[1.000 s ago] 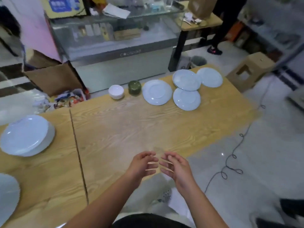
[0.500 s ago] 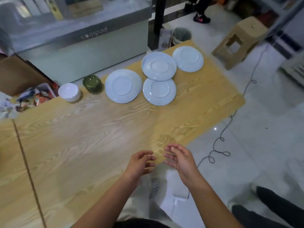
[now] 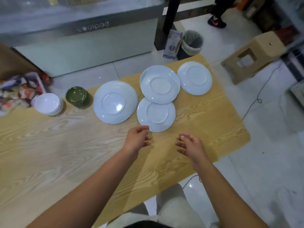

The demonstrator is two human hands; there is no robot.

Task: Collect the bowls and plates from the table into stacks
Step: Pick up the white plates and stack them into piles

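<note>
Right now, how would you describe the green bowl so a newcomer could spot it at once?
Start at the wooden table and follow its far edge. The green bowl sits there between the white bowls on its left and the big plate on its right. It is the only dark dish; the rest are white or pale blue.

The desk [image 3: 65,153] is tan with a wavy wood-grain pattern. The green bowl [image 3: 77,96] is dark and glossy. Just left of it the bowls [image 3: 47,103] are white; right of it the big plate [image 3: 115,102] and three smaller plates [image 3: 156,114] are plain pale blue.
</note>
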